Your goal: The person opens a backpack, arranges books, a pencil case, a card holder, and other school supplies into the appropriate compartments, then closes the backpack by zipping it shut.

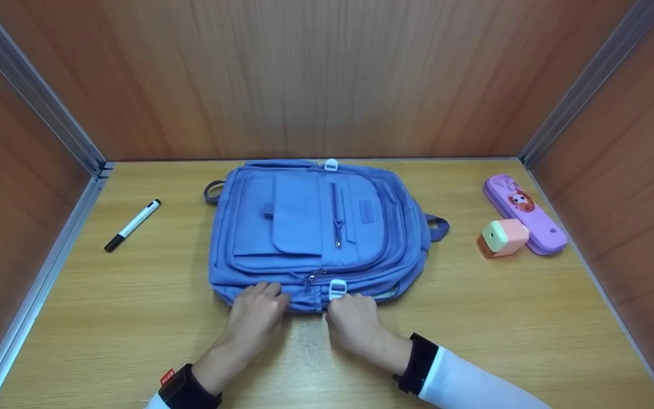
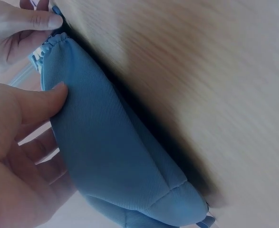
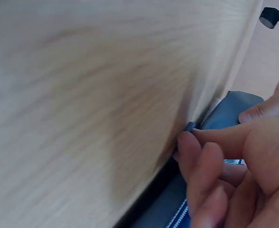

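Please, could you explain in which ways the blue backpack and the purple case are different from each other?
The blue backpack is much larger than the purple case. The backpack shows zips on its front, while the case bears a cartoon picture. The left hand and right hand grip the backpack's near side; neither touches the case. Both things lie on the table.
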The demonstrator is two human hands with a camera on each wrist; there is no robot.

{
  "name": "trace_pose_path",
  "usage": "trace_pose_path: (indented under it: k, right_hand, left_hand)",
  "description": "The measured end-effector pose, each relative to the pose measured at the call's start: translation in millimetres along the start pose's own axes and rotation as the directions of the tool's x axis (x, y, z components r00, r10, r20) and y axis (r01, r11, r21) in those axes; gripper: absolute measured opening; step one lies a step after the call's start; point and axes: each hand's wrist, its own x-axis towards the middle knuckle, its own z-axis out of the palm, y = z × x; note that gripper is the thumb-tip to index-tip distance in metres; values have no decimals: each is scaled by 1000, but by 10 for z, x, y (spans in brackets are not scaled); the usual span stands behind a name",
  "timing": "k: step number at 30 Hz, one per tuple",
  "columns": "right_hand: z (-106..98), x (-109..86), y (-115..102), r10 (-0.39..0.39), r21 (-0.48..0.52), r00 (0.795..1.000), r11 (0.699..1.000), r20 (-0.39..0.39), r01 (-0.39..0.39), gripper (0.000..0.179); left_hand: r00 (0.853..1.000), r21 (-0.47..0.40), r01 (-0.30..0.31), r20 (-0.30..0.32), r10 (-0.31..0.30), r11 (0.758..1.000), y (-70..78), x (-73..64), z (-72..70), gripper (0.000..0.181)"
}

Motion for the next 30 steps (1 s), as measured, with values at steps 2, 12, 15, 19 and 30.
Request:
trace_pose_path:
  k: [2, 12, 15, 19, 30]
  right_hand:
    - [-12, -4, 5, 11, 23, 1000, 1000, 26, -11, 35]
    - [-7, -120, 76, -24, 49, 1000, 998, -20, 25, 26]
    - [-44, -155, 136, -50, 68, 996, 996, -70, 55, 22]
    - [-116, -208, 270, -81, 132, 988, 986, -133, 99, 22]
    - [-229, -359, 563, -73, 291, 989, 950, -132, 109, 11]
  left_hand:
    - [1000, 0, 0, 0, 0, 1000, -2, 2, 5, 24]
    - [1000, -7, -6, -9, 6, 1000, -19, -6, 35, 19]
    - [1000, -24, -3, -2, 2, 1000, -25, -6, 26, 17]
    - [1000, -15, -2, 6, 2, 1000, -32, -15, 13, 19]
    - [1000, 2, -4, 31, 4, 1000, -56, -20, 5, 25]
